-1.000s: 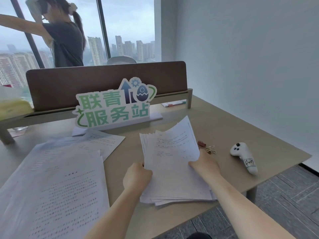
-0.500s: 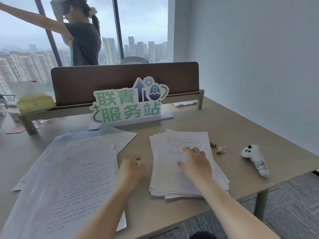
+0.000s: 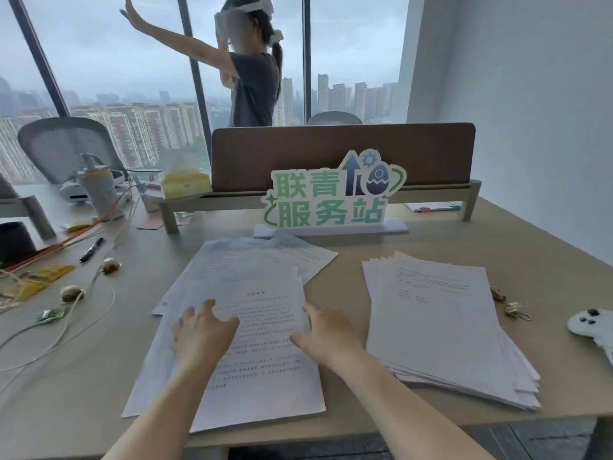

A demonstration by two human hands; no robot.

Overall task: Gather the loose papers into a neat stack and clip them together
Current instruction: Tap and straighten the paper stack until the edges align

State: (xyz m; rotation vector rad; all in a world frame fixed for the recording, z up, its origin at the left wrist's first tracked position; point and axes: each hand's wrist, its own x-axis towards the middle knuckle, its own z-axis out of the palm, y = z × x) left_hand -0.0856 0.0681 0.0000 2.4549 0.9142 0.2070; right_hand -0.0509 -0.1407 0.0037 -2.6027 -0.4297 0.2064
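— Two piles sit on the desk (image 3: 431, 234): a loose spread (image 3: 252, 333) in the middle and a thicker stack (image 3: 441, 327) to its right. Why both hands on the spread?

— I'd say to square it. The left hand (image 3: 202, 336) lies open, fingers splayed on the top sheet; the right hand (image 3: 326, 336) is open too, at that sheet's right edge. Neither grips anything. Set either side like that, they could push the fanned sheets together.

— And the stack?

— Lying untouched, its edges a bit stepped, near the desk's front edge. Clips (image 3: 515, 310) lie just beside its far right corner, probably parked there for the fastening step.

— What's changed in the last half second?

— Back then the right hand was pressing flat on the stack and the left hovered between the piles. Both have since crossed over to the spread, and the view has swung left, bringing in cables (image 3: 63, 330) and a pen (image 3: 92, 250).
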